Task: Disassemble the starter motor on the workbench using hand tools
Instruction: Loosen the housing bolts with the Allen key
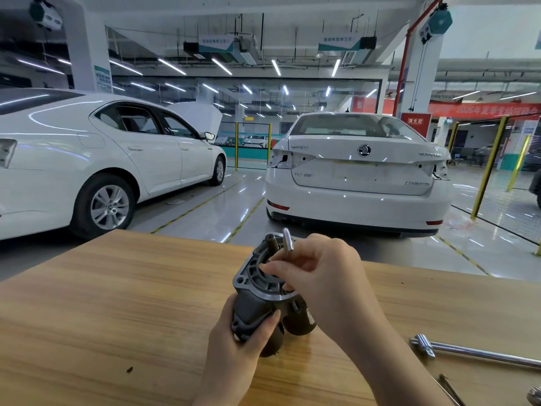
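On the wooden workbench [102, 303] my left hand [228, 357] curls round the dark body of the starter motor [254, 303], with my thumb across the housing, and holds it tilted so the open flanged end faces up and away from me. Just to the right, my right hand [322, 276] sits over that open end, fingertips pinching a slim silver tool [287, 240] whose rounded end sticks up above my fingers. Farther right, a chrome T-handle wrench [474, 353] lies flat on the bench, well apart from the motor.
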